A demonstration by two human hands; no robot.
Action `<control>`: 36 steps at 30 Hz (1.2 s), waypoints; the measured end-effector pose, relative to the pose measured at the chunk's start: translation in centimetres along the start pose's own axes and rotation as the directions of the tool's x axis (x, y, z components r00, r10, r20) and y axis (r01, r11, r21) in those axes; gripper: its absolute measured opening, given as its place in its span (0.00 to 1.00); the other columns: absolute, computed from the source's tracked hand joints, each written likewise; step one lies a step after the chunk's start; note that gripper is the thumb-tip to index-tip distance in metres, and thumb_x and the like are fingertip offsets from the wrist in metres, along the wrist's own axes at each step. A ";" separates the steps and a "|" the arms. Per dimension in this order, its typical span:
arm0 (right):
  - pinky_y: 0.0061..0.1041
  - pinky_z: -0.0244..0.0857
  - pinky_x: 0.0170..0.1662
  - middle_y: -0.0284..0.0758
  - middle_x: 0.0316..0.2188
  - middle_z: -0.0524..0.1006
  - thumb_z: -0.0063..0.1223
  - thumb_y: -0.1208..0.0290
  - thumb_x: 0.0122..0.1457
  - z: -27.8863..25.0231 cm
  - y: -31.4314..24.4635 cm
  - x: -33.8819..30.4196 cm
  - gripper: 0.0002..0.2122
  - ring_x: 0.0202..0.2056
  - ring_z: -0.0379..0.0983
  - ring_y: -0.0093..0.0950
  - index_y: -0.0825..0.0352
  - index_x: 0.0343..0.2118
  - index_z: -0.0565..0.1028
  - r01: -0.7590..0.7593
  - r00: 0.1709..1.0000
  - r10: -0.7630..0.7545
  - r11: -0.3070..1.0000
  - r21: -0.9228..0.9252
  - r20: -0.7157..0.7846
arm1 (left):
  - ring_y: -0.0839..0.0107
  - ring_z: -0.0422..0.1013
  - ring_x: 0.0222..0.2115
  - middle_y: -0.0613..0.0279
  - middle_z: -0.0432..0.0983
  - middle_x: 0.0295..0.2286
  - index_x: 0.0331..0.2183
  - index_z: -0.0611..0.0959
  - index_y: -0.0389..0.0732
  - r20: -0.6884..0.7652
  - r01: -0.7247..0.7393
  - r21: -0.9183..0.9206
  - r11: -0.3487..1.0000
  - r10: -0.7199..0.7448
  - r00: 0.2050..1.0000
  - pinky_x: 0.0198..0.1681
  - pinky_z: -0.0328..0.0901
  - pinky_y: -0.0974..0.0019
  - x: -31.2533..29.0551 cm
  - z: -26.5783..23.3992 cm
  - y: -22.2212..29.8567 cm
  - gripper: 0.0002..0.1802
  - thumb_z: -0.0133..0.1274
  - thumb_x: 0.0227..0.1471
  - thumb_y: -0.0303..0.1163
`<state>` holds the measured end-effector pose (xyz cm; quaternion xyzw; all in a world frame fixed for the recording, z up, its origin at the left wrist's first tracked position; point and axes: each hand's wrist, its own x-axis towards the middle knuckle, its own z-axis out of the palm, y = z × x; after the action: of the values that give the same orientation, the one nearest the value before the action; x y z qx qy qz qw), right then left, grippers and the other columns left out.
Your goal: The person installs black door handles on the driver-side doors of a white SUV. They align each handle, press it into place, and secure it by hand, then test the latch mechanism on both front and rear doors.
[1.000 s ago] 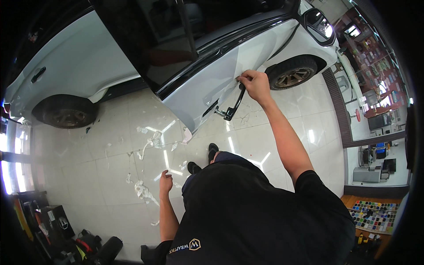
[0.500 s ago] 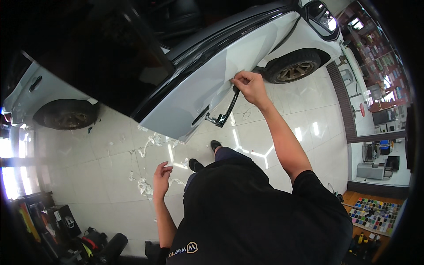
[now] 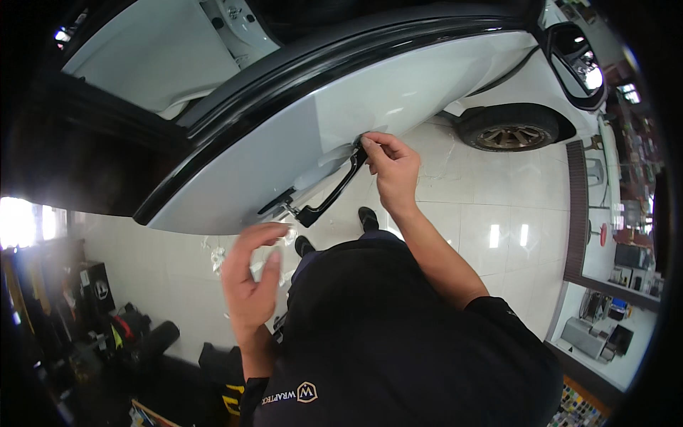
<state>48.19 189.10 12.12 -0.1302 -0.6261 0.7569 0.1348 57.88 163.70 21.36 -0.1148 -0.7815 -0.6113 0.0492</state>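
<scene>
A black car door handle [image 3: 332,196] stands out from the outer side of a white car door [image 3: 398,92]. Its near-left end is swung away from the panel, with a metal piece [image 3: 290,209] between that end and a dark slot [image 3: 276,202]. My right hand [image 3: 395,174] pinches the handle's other end, up against the door. My left hand [image 3: 252,281] is raised, just below and left of the loose end. Its fingers are curved, the thumb stands apart, and it holds nothing. A grey film-like area [image 3: 249,164] covers the door's rear part, ending in a straight edge.
The black-trimmed window edge [image 3: 284,99] runs above the panel. A front wheel [image 3: 509,132] and side mirror [image 3: 575,60] are at the right. Crumpled clear scraps [image 3: 217,257] lie on the tiled floor. Black bags and gear [image 3: 146,338] stand lower left; shelves [image 3: 605,331] line the right.
My left hand has risen from low by my side toward the handle's loose end. The door looks closer and the view has shifted. My right hand stays at the handle's far end.
</scene>
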 end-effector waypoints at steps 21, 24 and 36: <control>0.18 0.65 0.32 0.33 0.33 0.81 0.60 0.82 0.59 0.8 1.6 -0.2 0.03 0.30 0.72 0.19 0.72 0.35 0.82 0.376 0.923 -0.379 0.924 -0.066 -0.062 | 0.60 0.64 0.60 0.51 0.64 0.60 0.65 0.60 0.34 -0.744 -0.201 -0.212 0.956 -0.024 0.668 0.67 0.56 0.57 5.9 -8.5 -7.3 0.30 0.35 0.71 0.41; 0.18 0.66 0.34 0.34 0.34 0.81 0.60 0.83 0.59 0.8 1.8 -0.3 0.03 0.31 0.73 0.20 0.72 0.35 0.82 0.436 0.897 -0.441 0.894 -0.100 -0.031 | 0.59 0.68 0.57 0.51 0.69 0.57 0.62 0.66 0.36 -0.660 -0.275 -0.331 0.903 -0.014 0.751 0.63 0.61 0.55 6.1 -8.3 -8.1 0.27 0.33 0.71 0.42; 0.18 0.67 0.38 0.34 0.36 0.80 0.58 0.82 0.61 0.6 2.2 -0.1 0.03 0.34 0.74 0.20 0.73 0.36 0.81 0.384 0.922 -0.388 0.917 -0.108 -0.017 | 0.57 0.73 0.51 0.54 0.76 0.53 0.58 0.74 0.42 -0.582 -0.403 -0.436 0.805 0.089 0.808 0.59 0.67 0.51 6.8 -7.2 -9.3 0.32 0.25 0.73 0.53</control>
<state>47.91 188.09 10.06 -0.0254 -0.6749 0.6797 0.2863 48.64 155.42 15.83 -0.0534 -0.5084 -0.8005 0.3128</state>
